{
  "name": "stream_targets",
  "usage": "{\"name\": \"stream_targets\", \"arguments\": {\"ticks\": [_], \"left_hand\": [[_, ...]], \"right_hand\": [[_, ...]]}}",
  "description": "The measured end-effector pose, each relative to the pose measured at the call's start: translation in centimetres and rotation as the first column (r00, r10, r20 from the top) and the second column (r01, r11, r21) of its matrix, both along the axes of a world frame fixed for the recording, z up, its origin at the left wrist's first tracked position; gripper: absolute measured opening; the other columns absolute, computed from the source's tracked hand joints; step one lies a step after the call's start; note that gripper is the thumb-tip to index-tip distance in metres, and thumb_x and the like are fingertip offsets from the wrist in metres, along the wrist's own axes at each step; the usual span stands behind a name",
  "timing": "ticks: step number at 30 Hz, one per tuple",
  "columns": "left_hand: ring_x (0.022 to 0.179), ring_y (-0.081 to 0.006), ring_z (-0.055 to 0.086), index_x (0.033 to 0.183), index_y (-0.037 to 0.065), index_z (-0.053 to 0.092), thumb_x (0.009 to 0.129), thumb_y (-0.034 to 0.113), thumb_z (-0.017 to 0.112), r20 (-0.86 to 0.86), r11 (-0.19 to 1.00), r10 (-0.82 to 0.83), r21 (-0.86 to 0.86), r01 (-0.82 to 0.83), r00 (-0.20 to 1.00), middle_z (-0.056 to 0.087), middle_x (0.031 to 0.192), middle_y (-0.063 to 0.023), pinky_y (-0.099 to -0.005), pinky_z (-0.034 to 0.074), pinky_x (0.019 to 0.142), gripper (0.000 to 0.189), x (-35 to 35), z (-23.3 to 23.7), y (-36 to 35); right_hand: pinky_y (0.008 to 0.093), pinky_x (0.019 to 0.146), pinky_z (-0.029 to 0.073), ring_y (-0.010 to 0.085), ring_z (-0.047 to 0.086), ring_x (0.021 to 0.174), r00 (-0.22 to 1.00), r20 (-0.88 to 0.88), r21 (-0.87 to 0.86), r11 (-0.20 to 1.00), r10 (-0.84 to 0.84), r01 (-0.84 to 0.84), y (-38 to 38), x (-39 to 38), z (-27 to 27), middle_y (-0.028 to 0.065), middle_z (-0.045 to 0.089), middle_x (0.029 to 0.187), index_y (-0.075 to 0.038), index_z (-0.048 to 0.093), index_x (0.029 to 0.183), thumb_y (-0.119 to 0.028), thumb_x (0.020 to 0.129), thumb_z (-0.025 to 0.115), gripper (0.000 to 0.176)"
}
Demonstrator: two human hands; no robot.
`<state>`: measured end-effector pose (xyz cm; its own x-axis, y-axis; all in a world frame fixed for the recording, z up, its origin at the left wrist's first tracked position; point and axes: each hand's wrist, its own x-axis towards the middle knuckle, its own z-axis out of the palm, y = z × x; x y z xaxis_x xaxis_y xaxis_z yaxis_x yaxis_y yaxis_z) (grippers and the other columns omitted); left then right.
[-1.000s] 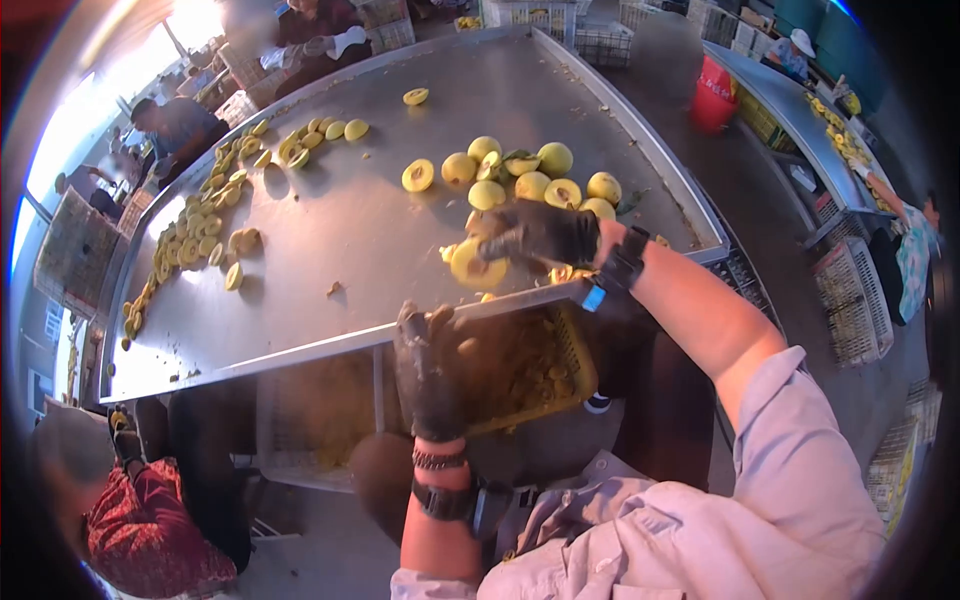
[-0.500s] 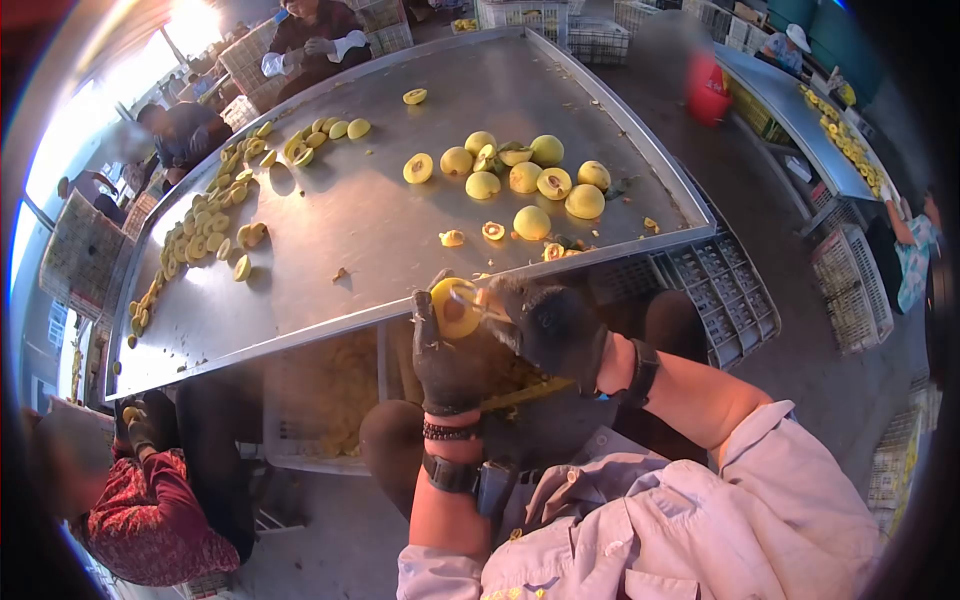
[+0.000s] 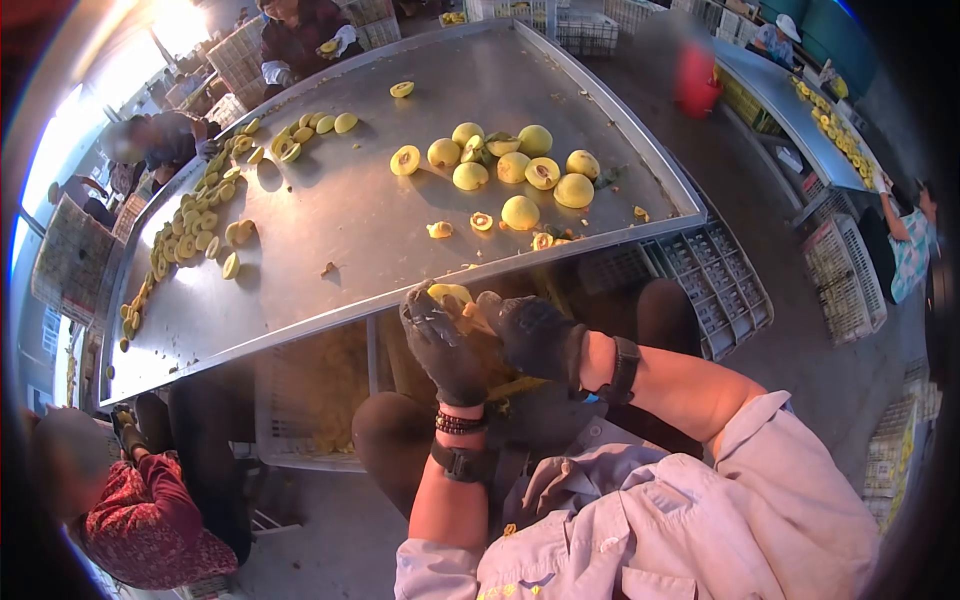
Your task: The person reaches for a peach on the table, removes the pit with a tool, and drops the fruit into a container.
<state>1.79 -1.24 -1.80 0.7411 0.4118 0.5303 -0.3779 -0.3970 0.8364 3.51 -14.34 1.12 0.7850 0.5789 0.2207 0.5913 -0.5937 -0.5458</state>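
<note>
My left hand [image 3: 440, 345], in a dark glove, is closed round a halved yellow peach [image 3: 449, 292] just in front of the table's near edge. Close against the fruit, my right hand [image 3: 540, 335], also gloved, grips a small pitting tool [image 3: 478, 318]; its tip is hidden at the peach. On the metal table [image 3: 350, 240] beyond lie whole and halved peaches [image 3: 520, 212] in a loose group. Small scraps with pit remains [image 3: 440, 230] are scattered nearer to me.
Many peach halves [image 3: 190, 235] are heaped along the table's left side. Beneath the near edge stand a crate of yellow pieces [image 3: 265, 420] and a grey plastic crate [image 3: 720, 290]. Co-workers sit around the table, one in a red patterned top [image 3: 150, 520] at my left.
The peach half has tilted in my left hand, its cut face turning away from view. My right hand has shifted slightly left with the tool. The whole view has moved a little.
</note>
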Motion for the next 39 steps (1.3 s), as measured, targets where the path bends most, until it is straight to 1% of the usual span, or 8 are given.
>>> {"name": "stream_targets", "arguments": {"ticks": [10, 19, 20, 23, 26, 27, 33, 39], "left_hand": [[0.083, -0.0205, 0.059, 0.109, -0.007, 0.055, 0.098, 0.021, 0.047, -0.075, 0.998, -0.055, 0.02, 0.057, 0.996, 0.061, 0.094, -0.014, -0.0323, 0.048, 0.071, 0.031, 0.6, -0.2, -0.1], [0.08, -0.0198, 0.059, 0.106, -0.004, 0.057, 0.096, 0.032, 0.052, 0.013, 0.901, -0.065, 0.43, 0.053, 0.998, 0.061, 0.092, -0.0134, -0.0309, 0.048, 0.073, 0.038, 0.7, -2.5, 1.2], [0.079, -0.0197, 0.059, 0.105, -0.003, 0.058, 0.095, 0.034, 0.052, 0.077, 0.806, -0.044, 0.591, -0.01, 0.996, 0.061, 0.091, -0.0129, -0.0305, 0.049, 0.073, 0.039, 0.8, -2.3, 1.2], [0.083, -0.0215, 0.06, 0.106, -0.002, 0.056, 0.092, 0.044, 0.053, 0.081, 0.52, -0.427, -0.793, 0.318, 0.901, 0.062, 0.098, -0.0166, -0.0324, 0.053, 0.072, 0.049, 0.0, -3.0, 3.8], [0.097, -0.0273, 0.06, 0.109, -0.004, 0.054, 0.09, 0.047, 0.052, 0.386, -0.038, -0.218, -0.921, 0.387, 0.896, 0.059, 0.109, -0.0239, -0.0352, 0.057, 0.073, 0.055, -0.6, -0.3, 8.8], [0.104, -0.0332, 0.059, 0.111, -0.006, 0.052, 0.091, 0.047, 0.05, 0.276, 0.025, -0.083, -0.96, 0.279, 0.957, 0.058, 0.111, -0.026, -0.0356, 0.058, 0.078, 0.056, -0.9, 1.3, 8.3], [0.102, -0.0284, 0.06, 0.123, -0.003, 0.046, 0.095, 0.041, 0.046, 0.0, 0.343, -0.336, -0.931, 0.122, 0.942, 0.057, 0.117, -0.0234, -0.0324, 0.053, 0.074, 0.052, -0.7, -1.3, 6.1], [0.09, -0.0231, 0.063, 0.124, -0.001, 0.046, 0.097, 0.037, 0.046, -0.076, 0.533, -0.433, -0.825, 0.187, 0.898, 0.06, 0.111, -0.0175, -0.0287, 0.05, 0.067, 0.047, -0.4, 1.6, 3.3]], "right_hand": [[0.0373, 0.062, 0.05, 0.0293, 0.062, 0.066, 0.91, -0.158, 0.413, 0.863, 0.383, -0.292, -1.6, 1.1, 1.0, 0.0167, 0.063, 0.074, 0.0, 0.056, 0.093, -0.012, 0.078, 0.062, 0.021], [0.0215, 0.039, 0.035, 0.007, 0.045, 0.044, 0.013, -0.744, 0.611, 0.673, 0.668, 0.417, -1.9, -0.8, -0.3, -0.0021, 0.047, 0.059, -0.009, 0.054, 0.081, -0.023, 0.09, 0.057, 0.017], [0.0215, 0.039, 0.034, 0.007, 0.044, 0.044, 0.06, -0.715, 0.65, 0.632, 0.696, 0.422, -1.8, -1.2, -0.3, -0.0018, 0.046, 0.06, -0.008, 0.054, 0.083, -0.023, 0.089, 0.058, 0.016], [0.0262, 0.044, 0.04, 0.0123, 0.05, 0.049, 0.099, -0.619, 0.716, 0.509, 0.779, 0.478, -2.0, -1.1, -0.5, 0.0044, 0.054, 0.067, -0.005, 0.055, 0.09, -0.023, 0.085, 0.063, 0.02], [0.0355, 0.059, 0.048, 0.0224, 0.06, 0.063, 0.831, -0.267, 0.36, 0.85, 0.489, -0.385, -1.9, 1.7, -3.8, 0.0112, 0.062, 0.078, -0.003, 0.055, 0.094, -0.022, 0.08, 0.066, 0.026], [0.0417, 0.074, 0.048, 0.0312, 0.063, 0.081, 0.901, -0.341, -0.495, 0.763, 0.269, -0.415, -1.8, 1.9, -2.4, 0.0171, 0.064, 0.092, -0.003, 0.056, 0.101, -0.018, 0.074, 0.068, 0.033], [0.0425, 0.067, 0.052, 0.0315, 0.066, 0.075, 0.973, 0.227, -0.365, 0.925, -0.025, 0.109, -2.3, 10.9, 0.8, 0.0135, 0.067, 0.085, -0.012, 0.063, 0.105, -0.016, 0.081, 0.055, 0.026], [0.0385, 0.083, 0.049, 0.0302, 0.063, 0.098, 0.996, -0.019, -0.566, 0.822, -0.083, 0.058, -4.9, 19.7, -0.6, 0.0154, 0.065, 0.104, -0.009, 0.063, 0.111, -0.03, 0.075, 0.067, 0.042]]}}
